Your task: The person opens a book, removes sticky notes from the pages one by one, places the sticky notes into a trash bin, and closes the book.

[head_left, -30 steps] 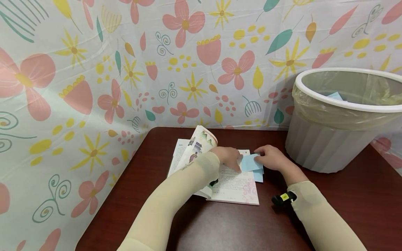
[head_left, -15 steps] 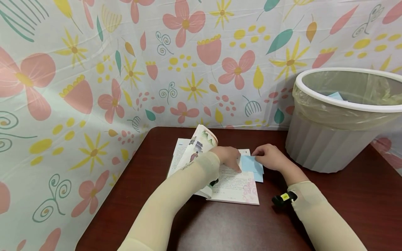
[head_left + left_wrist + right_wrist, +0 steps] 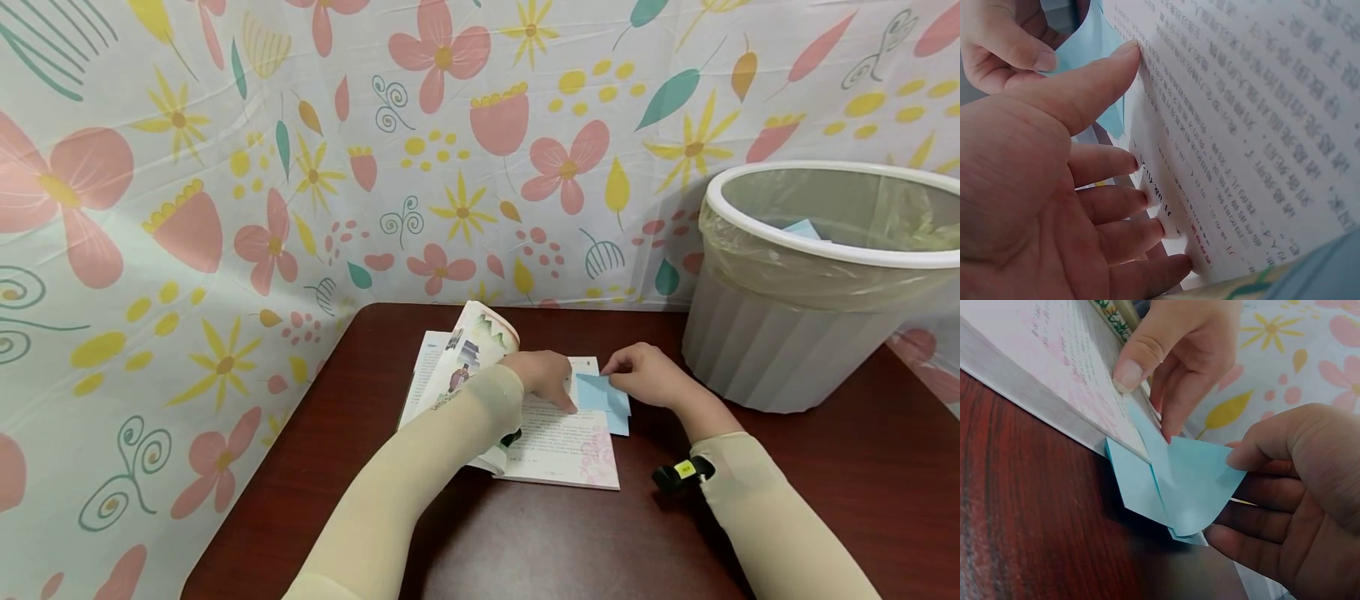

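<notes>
An open book (image 3: pixel 555 454) lies on the table, its left pages curling up under the left forearm. The left hand (image 3: pixel 546 379) presses on the right page with straight fingers; in the left wrist view its thumb and fingertips touch the printed page (image 3: pixel 1254 131). A light blue sticky note (image 3: pixel 595 395) sticks out past the page's right edge. The right hand (image 3: pixel 647 377) pinches the note's outer edge between thumb and fingers, and the right wrist view shows the note (image 3: pixel 1197 481) bending up. Another blue note (image 3: pixel 1135 487) lies beneath it, partly hidden under the page.
A grey waste bin (image 3: pixel 780 342) with a yellowish liner stands on the table at the right, with a blue paper (image 3: pixel 802 229) visible inside. A flower-patterned cloth (image 3: pixel 420 125) hangs behind the dark red table (image 3: pixel 345 400). A black wrist device (image 3: pixel 678 473) hangs below the right sleeve.
The right hand's fingers have drawn in slightly at the note's upper edge. The left hand stays on the page, and the curled pages have shifted a little.
</notes>
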A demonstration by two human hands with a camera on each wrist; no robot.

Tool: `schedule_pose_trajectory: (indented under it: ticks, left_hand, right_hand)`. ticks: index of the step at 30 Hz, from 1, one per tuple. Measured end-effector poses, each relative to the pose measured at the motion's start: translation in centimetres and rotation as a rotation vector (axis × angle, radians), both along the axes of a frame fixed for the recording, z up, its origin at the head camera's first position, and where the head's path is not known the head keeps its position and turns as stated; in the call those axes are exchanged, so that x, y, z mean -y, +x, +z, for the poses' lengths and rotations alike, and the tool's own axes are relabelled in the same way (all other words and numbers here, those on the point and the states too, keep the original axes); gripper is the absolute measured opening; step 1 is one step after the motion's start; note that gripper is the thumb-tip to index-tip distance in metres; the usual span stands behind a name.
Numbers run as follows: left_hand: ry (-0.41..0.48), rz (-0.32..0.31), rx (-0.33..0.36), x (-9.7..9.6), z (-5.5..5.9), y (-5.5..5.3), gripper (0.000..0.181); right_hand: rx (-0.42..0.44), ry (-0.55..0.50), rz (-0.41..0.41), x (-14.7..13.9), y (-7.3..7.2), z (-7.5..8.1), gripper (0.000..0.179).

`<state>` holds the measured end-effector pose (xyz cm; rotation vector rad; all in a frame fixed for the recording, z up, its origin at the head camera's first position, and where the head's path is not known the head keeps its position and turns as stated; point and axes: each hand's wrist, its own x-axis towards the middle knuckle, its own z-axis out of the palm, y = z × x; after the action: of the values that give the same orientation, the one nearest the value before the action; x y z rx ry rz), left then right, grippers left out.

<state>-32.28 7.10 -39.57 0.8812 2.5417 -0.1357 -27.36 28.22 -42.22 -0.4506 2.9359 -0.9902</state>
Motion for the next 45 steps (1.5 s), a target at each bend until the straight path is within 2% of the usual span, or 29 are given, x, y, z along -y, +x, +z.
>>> schedule_pose_trajectory:
  ticks: [4, 11, 17, 25, 32, 38, 45]
  left_hand:
    - [0.003, 0.008, 0.005, 0.0, -0.1, -0.1, 0.079]
    - [0.062, 0.047, 0.011, 0.3, -0.4, 0.0, 0.087]
    - [0.063, 0.068, 0.014, 0.3, -0.6, -0.1, 0.088]
    - [0.06, 0.069, 0.009, 0.4, -0.5, 0.0, 0.088]
    - [0.071, 0.056, -0.003, 0.4, -0.6, -0.1, 0.086]
    - [0.074, 0.038, -0.01, 0.4, -0.8, -0.2, 0.085]
    - [0.07, 0.044, -0.018, 0.4, -0.7, 0.0, 0.085]
  right_hand:
    - [0.005, -0.025, 0.018, -0.1, 0.0, 0.0, 0.014]
    - [0.004, -0.072, 0.033, -0.4, -0.2, -0.2, 0.012]
    - [0.002, -0.13, 0.052, -0.1, -0.1, -0.3, 0.009]
    - [0.014, -0.127, 0.082, 0.0, -0.1, -0.5, 0.018]
    - [0.006, -0.125, 0.135, 0.4, 0.2, 0.2, 0.018]
    - [0.048, -0.121, 0.165, 0.8, 0.7, 1.1, 0.017]
    - [0.1, -0.118, 0.232, 1.0, 1.1, 1.9, 0.017]
